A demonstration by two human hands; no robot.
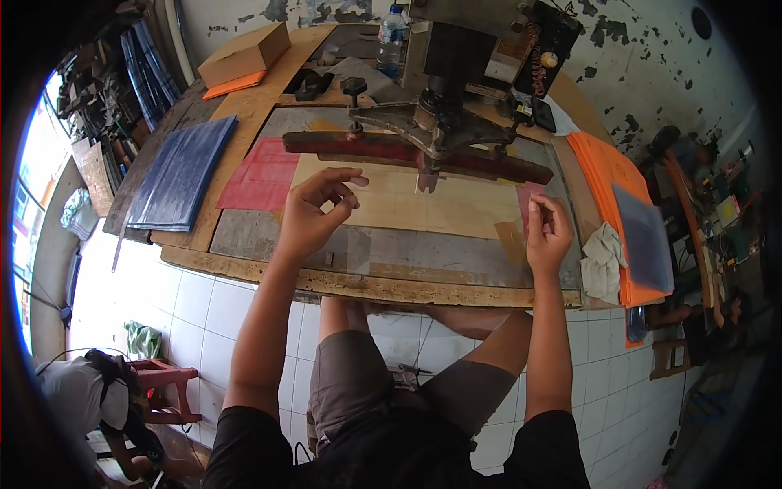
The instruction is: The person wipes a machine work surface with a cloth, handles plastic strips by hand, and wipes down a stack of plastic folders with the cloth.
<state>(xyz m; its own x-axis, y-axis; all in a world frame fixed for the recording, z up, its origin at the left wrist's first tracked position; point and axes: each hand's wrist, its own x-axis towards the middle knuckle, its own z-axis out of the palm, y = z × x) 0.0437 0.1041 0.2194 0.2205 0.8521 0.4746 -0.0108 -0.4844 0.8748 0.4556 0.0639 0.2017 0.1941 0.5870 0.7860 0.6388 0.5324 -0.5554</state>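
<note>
My left hand (pixel 314 210) is raised over the left part of the pale yellow sheet (pixel 399 200), its fingers curled apart with nothing visible between them. My right hand (pixel 547 228) hovers near the sheet's right end, fingers bent and the thumb close to them; whether something thin is between them is too small to tell. Above the sheet stands the press (pixel 440 114) with its long dark red bar (pixel 358 147). A red sheet (pixel 262 175) lies left of the yellow one on the grey metal plate (pixel 318 257).
Stacked clear-blue plastic sheets (pixel 183 175) lie at the left; orange sheets (pixel 607 187) and a white cloth (pixel 603 262) lie at the right. A cardboard box (pixel 244 55) and a bottle (pixel 391 41) stand behind. Another person (pixel 81 399) is at the lower left.
</note>
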